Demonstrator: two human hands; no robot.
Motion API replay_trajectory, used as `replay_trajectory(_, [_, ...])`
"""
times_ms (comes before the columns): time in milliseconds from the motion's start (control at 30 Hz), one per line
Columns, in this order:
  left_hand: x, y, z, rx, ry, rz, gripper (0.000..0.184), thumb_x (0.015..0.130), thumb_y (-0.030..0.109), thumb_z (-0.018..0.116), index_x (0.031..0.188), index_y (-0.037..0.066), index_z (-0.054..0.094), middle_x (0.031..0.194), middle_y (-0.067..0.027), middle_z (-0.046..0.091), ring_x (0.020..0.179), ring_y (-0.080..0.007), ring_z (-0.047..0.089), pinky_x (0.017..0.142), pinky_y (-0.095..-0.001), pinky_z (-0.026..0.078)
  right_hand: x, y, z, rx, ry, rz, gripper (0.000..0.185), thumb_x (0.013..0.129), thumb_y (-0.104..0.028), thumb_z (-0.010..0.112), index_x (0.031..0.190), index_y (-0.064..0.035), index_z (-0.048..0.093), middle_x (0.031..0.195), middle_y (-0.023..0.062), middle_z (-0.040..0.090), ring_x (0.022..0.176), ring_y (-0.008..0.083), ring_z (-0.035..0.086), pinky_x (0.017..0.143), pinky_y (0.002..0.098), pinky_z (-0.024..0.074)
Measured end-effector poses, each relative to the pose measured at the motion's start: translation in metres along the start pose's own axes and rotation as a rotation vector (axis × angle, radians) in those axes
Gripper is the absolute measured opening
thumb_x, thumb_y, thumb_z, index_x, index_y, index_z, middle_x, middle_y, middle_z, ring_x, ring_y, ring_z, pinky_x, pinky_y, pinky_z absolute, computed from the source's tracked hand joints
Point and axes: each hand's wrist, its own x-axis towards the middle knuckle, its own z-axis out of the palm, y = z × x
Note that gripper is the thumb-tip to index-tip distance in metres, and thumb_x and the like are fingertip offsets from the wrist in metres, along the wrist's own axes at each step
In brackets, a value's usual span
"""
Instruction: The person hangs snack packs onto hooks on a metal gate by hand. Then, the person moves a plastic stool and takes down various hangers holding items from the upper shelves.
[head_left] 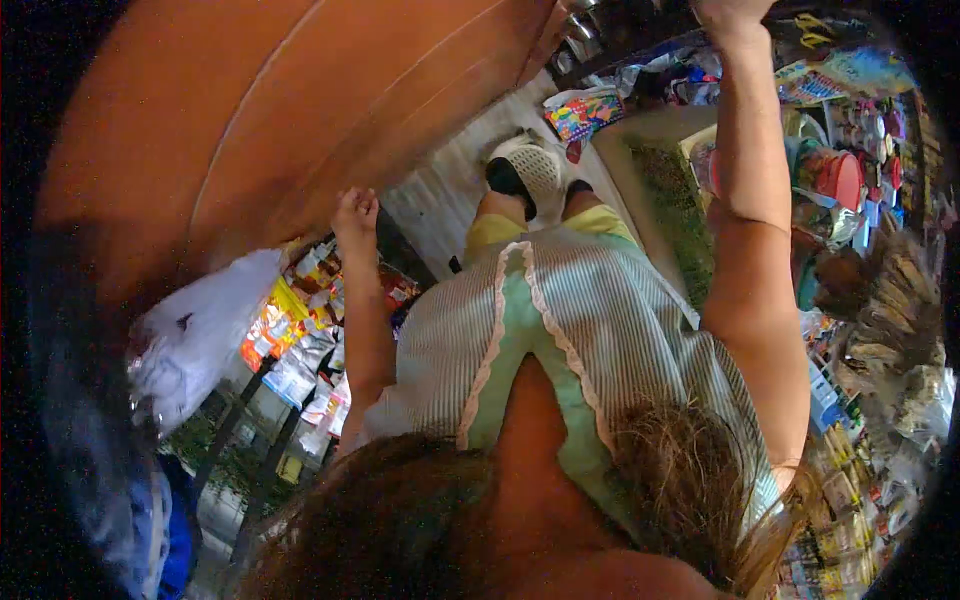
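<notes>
No progress readable from here!

Left hand beside the broad orange-brown panel, grip half-curled, nothing visible in it; glossy multicoloured packets sit nearby! Farther out, the right hand is cut by the top edge, grip untellable; what's done or left can't be judged

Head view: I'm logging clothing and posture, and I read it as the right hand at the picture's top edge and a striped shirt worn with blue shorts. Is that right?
Not quite: the head view shows yellow shorts, not blue. The right hand is at the picture's top edge and the striped shirt is worn, as you say.
</notes>
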Motion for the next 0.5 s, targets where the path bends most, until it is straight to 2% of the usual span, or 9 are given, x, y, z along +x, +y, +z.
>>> replay_trajectory(100, [0.054, 0.0, -0.037, -0.009, 0.115, -0.088, 0.017, 0.08, 0.013, 0.056, 0.096, 0.008, 0.052, 0.092, -0.0072, 0.056, 0.085, -0.0212, 0.055, 0.077, -0.035, 0.044, -0.05, -0.012, 0.016, 0.095, -0.094, 0.172, 0.011, 0.068, 0.01, 0.057, 0.076, 0.0023, 0.056, 0.081, 0.0148, 0.056, 0.076, 0.0284, 0.054, 0.066, 0.0331, 0.043])
replay_trajectory(167, [0.052, 0.008, -0.033, 0.094, 0.122, 0.093, 0.02, 0.08, 0.013, 0.055, 0.099, 0.009, 0.051, 0.094, -0.0073, 0.056, 0.086, -0.0206, 0.055, 0.076, -0.0333, 0.045, -0.085, -0.02, 0.026, 0.142, -0.08, 0.22, 0.011, 0.068, 0.009, 0.058, 0.076, 0.0017, 0.056, 0.073, 0.013, 0.056, 0.07, 0.027, 0.055, 0.061, 0.0314, 0.0428])
replay_trajectory(233, [0.06, 0.007, -0.052, 0.136, 0.169, 0.19, 0.024, 0.079, 0.012, 0.056, 0.102, 0.008, 0.05, 0.096, -0.008, 0.056, 0.086, -0.0208, 0.056, 0.074, -0.0317, 0.046, -0.117, -0.051, 0.042, 0.555, 0.187, 0.707, 0.011, 0.068, 0.008, 0.058, 0.075, 0.0007, 0.056, 0.07, 0.0116, 0.056, 0.067, 0.0262, 0.055, 0.059, 0.031, 0.0422])
replay_trajectory(267, [0.072, 0.008, -0.069, 0.133, 0.212, 0.202, 0.026, 0.078, 0.011, 0.057, 0.103, 0.007, 0.05, 0.097, -0.0086, 0.055, 0.085, -0.0213, 0.056, 0.071, -0.031, 0.047, -0.14, -0.053, 0.044, 0.451, 0.044, 0.592, 0.011, 0.067, 0.009, 0.057, 0.074, 0.0002, 0.056, 0.069, 0.0113, 0.055, 0.065, 0.0261, 0.054, 0.057, 0.031, 0.0418])
replay_trajectory(333, [0.08, -0.009, -0.075, 0.215, 0.347, 0.519, 0.039, 0.075, 0.008, 0.06, 0.11, 0.004, 0.044, 0.102, -0.0121, 0.053, 0.089, -0.0229, 0.054, 0.077, -0.0355, 0.045, -0.186, -0.06, 0.047, 0.256, -0.179, 0.318, 0.013, 0.065, 0.009, 0.056, 0.073, -0.001, 0.056, 0.067, 0.0107, 0.054, 0.061, 0.026, 0.054, 0.054, 0.0311, 0.041])
replay_trajectory(400, [0.067, -0.027, -0.045, 0.303, 0.474, 0.87, 0.052, 0.072, 0.005, 0.063, 0.117, 0.0, 0.037, 0.109, -0.0167, 0.048, 0.096, -0.0259, 0.049, 0.087, -0.0405, 0.04, -0.236, -0.084, 0.049, 0.239, -0.262, 0.329, 0.014, 0.065, 0.009, 0.055, 0.074, -0.0013, 0.057, 0.067, 0.0115, 0.054, 0.061, 0.0265, 0.054, 0.054, 0.0317, 0.0409])
replay_trajectory(433, [0.069, -0.033, -0.043, 0.594, 0.577, 1.133, 0.059, 0.071, 0.007, 0.066, 0.119, -0.003, 0.033, 0.114, -0.0189, 0.043, 0.102, -0.0275, 0.045, 0.092, -0.0413, 0.036, -0.259, -0.1, 0.047, 0.278, -0.294, 0.333, 0.013, 0.064, 0.008, 0.056, 0.074, -0.0011, 0.057, 0.067, 0.012, 0.054, 0.062, 0.027, 0.054, 0.055, 0.0325, 0.0418])
replay_trajectory(467, [0.075, -0.036, -0.049, 0.894, 0.686, 1.384, 0.067, 0.069, 0.009, 0.069, 0.121, -0.006, 0.029, 0.118, -0.0211, 0.039, 0.108, -0.0292, 0.04, 0.097, -0.042, 0.032, -0.298, -0.112, 0.056, 0.308, -0.199, 0.325, 0.009, 0.066, 0.006, 0.057, 0.072, 0.0, 0.057, 0.064, 0.0119, 0.054, 0.06, 0.0271, 0.055, 0.054, 0.0328, 0.0426])
replay_trajectory(500, [0.084, -0.034, -0.054, 0.974, 0.711, 1.414, 0.079, 0.067, 0.014, 0.072, 0.125, -0.008, 0.023, 0.126, -0.0222, 0.031, 0.112, -0.0301, 0.035, 0.099, -0.0411, 0.029, -0.338, -0.126, 0.057, 0.426, -0.241, 0.385, 0.019, 0.066, 0.005, 0.058, 0.084, -0.0005, 0.058, 0.076, 0.0144, 0.055, 0.071, 0.029, 0.055, 0.062, 0.0338, 0.0441])
